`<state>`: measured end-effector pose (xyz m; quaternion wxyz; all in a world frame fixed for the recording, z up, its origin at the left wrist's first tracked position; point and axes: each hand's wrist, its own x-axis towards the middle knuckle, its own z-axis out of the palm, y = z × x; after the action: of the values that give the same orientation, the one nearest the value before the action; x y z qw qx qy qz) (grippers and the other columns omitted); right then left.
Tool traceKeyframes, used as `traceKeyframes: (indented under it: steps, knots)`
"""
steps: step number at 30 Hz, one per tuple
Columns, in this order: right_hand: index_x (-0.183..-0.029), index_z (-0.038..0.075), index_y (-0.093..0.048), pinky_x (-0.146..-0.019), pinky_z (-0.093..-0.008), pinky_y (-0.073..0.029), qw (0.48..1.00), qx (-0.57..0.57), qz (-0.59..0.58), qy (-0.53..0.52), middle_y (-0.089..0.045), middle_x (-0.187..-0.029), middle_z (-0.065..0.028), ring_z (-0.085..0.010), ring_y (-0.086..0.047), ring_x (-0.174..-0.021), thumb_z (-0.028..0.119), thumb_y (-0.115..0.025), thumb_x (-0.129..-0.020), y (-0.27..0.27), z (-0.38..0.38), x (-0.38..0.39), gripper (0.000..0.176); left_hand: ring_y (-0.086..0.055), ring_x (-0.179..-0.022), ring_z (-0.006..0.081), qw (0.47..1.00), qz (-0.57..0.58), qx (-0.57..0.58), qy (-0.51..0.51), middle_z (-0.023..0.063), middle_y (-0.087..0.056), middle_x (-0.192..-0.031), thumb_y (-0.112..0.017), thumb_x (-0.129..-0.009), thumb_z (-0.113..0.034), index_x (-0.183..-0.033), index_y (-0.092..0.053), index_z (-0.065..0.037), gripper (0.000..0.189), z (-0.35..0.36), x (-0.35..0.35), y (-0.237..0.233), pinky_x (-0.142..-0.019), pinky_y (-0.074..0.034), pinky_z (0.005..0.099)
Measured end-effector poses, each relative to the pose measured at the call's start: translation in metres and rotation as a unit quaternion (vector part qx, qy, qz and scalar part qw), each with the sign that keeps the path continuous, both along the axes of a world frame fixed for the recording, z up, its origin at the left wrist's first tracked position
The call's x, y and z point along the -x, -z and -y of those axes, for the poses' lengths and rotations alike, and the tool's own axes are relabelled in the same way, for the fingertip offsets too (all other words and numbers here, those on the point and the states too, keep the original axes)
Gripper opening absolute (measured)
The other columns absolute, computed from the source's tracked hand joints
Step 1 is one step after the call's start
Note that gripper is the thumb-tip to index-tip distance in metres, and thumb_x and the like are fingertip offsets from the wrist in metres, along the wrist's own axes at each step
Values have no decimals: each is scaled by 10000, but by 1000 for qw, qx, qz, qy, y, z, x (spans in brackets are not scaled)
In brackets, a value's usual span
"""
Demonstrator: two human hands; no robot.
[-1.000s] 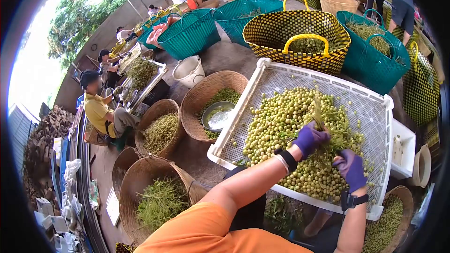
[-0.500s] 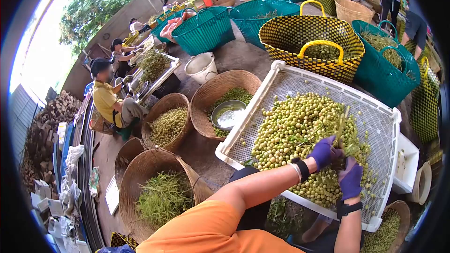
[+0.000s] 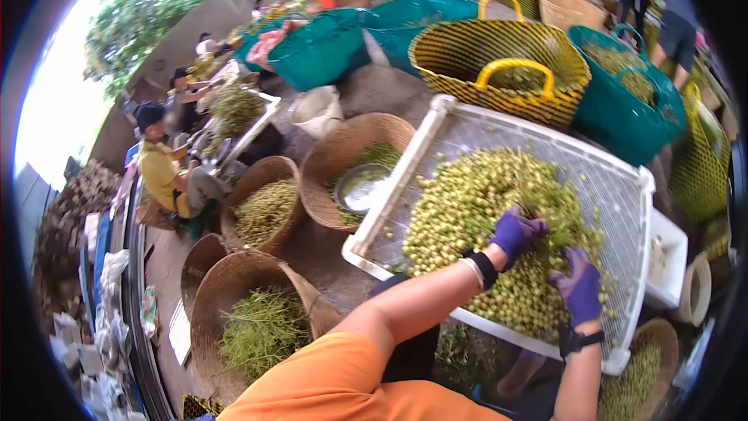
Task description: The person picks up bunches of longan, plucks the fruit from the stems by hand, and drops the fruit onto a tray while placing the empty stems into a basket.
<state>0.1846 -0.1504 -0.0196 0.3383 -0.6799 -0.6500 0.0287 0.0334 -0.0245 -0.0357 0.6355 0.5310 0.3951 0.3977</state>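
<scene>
A white mesh tray (image 3: pixel 623 226) in front of me holds a heap of small round yellow-green fruits (image 3: pixel 456 214), with thin green stems (image 3: pixel 573 222) among them at the right. My left hand (image 3: pixel 518 235), in a purple glove, is closed on a bunch of stems over the middle of the heap; the blur partly hides the grip. To its lower right, my right hand (image 3: pixel 580 287), also gloved in purple, rests at the fruits with thumb and fingers apart. I see nothing held in it.
Left of the tray stand wicker baskets, one with stripped stems (image 3: pixel 265 331), another with fruits (image 3: pixel 265 214). A metal bowl (image 3: pixel 362 189) sits inside a third. Beyond the tray are a yellow-black woven basket (image 3: pixel 436 51) and green baskets (image 3: pixel 319 51). A person in yellow (image 3: pixel 160 171) sits at left.
My hands have moved apart; the right hand's fingers have spread. The stems held upright between them are now lower, at the heap. The whole view has shifted slightly.
</scene>
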Motion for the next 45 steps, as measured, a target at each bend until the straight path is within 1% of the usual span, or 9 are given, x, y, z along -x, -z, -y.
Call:
traceKeyframes:
  steps: [4,5,9,13,18,22,33,38,45]
  knots:
    - [-1038,28,-628,-774,-414,-495,985,21,-155,-79,-661,-930,-183,-369,-624,-882,116,-737,-689,19,-8,10,376,-554,-678,86,995,-24,-77,65,6,-612,-752,-605,-863,-110,-862,-635,-52,65,16,-6,-6,-580,-477,274]
    - [-1033,31,-631,-737,-408,-503,933,113,-335,-63,-669,-885,-174,-360,-640,-843,108,-689,-752,45,-8,5,297,-550,-683,84,991,-87,-70,68,-3,-613,-756,-613,-878,-160,-864,-637,-54,110,7,-5,3,-590,-481,277]
    - [-1008,10,-628,-721,-355,-500,974,43,-213,-70,-663,-916,-192,-313,-655,-827,66,-591,-804,43,-12,1,215,-579,-607,116,995,37,69,55,25,-624,-765,-630,-840,-157,-853,-620,-70,89,2,13,-33,-509,-487,275]
    - [-1062,40,-609,-699,-405,-494,979,196,-49,-43,-628,-887,-199,-365,-613,-799,49,-607,-763,29,-10,-11,299,-577,-585,117,997,-24,47,51,37,-633,-726,-622,-829,-97,-850,-631,-38,64,0,10,-26,-474,-456,260]
    - [-947,60,-621,-683,-431,-503,997,63,-15,-39,-633,-790,-175,-350,-633,-780,152,-669,-739,43,-5,-22,233,-550,-495,129,998,20,63,6,53,-633,-711,-615,-836,-88,-861,-628,-39,56,1,7,-19,-424,-430,253]
    - [-1088,85,-602,-683,-436,-503,955,284,71,46,-637,-893,-170,-343,-635,-802,189,-664,-759,34,-8,-28,350,-556,-487,127,997,-39,56,42,59,-638,-714,-632,-830,-88,-866,-623,-39,62,1,7,-19,-417,-435,254]
    - [-1273,81,-478,-945,-428,-437,988,123,-84,-41,-564,-1206,-178,-363,-544,-1112,285,-739,-721,-1,-15,-10,643,-581,-581,118,997,-12,40,61,38,-639,-749,-631,-836,-91,-889,-626,-30,81,15,0,-28,-483,-460,256]
    - [-1049,80,-624,-723,-405,-502,976,-26,-208,-63,-642,-951,-188,-360,-626,-847,246,-717,-739,43,-24,2,364,-575,-589,102,995,-43,19,87,26,-633,-727,-639,-830,-105,-887,-635,-29,95,17,0,-29,-486,-459,244]
    - [-930,113,-676,-655,-403,-506,984,168,-55,36,-656,-815,-153,-328,-640,-743,287,-686,-765,35,-20,-12,240,-544,-526,92,995,-53,50,62,34,-625,-704,-653,-816,-114,-872,-635,-35,98,17,0,-30,-446,-426,239]
